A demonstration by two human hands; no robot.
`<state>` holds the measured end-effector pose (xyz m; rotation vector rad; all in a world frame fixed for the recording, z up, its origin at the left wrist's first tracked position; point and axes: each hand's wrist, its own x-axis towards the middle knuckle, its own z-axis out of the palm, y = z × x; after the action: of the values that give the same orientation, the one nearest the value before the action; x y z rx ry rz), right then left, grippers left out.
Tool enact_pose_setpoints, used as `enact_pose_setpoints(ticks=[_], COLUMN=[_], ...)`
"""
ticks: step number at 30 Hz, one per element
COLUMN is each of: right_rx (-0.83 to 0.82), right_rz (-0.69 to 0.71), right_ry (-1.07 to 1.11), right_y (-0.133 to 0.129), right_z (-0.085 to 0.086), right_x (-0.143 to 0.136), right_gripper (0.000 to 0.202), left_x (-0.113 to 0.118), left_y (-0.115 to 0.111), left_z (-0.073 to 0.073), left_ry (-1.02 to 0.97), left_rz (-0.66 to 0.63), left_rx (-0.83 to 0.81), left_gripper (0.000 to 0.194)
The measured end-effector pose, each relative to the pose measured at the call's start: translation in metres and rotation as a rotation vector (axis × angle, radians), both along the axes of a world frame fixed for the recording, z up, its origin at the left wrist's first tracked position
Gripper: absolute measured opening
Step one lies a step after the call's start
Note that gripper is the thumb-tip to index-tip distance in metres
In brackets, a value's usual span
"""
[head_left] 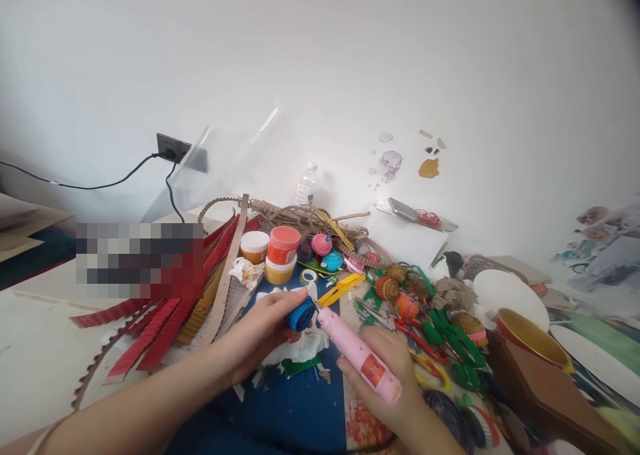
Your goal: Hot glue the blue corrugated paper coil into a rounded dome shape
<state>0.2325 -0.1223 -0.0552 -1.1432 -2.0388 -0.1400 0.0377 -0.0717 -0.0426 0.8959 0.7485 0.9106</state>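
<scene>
Pinching a blue coil (301,316) of ridged paper between thumb and fingers, the left hand (273,315) in the head view is closed to the coil's width. The coil is held above the blue mat (290,422), inward of its right edge. The right hand (387,362) is curled around a pink tool (345,338), its tip pointing at the coil's right side; whether they touch I cannot tell. A red patch (373,370) on the tool carries no legible writing.

White tissue (313,348) lies on the mat under the coil, above a green ridged strip (300,366). Near the mat's far end stand a red jar (283,245) stacked on a yellow jar (280,270) and, just beside them, a white-lidded jar (255,246). The red jar has a label, its print too small to read. A yellow cutter (343,288) lies across the mat's right edge, near a roll of tape (309,277).

Toward the table's (40,335) far edge, against the wall, stands a clear bottle (307,187); its label shows dark, unreadable print. Red strips (165,335) spread left of the mat.
</scene>
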Motion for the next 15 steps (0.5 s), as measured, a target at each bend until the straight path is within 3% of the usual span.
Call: enact_pose_setpoints(ticks=[5, 15], right_rx=[-0.266, -0.28], right_rz=[0.025, -0.115], right_ry=[0.232, 0.289], right_y=[0.003, 0.011], right_z=[0.001, 0.001], right_x=[0.0, 0.004], right_gripper=[0.03, 0.028], left_x=[-0.001, 0.002], left_y=[0.006, 0.005], left_z=[-0.002, -0.009], left_ry=[0.206, 0.184], left_rz=[0.095, 0.128], left_rx=[0.184, 0.487], left_gripper=[0.03, 0.05])
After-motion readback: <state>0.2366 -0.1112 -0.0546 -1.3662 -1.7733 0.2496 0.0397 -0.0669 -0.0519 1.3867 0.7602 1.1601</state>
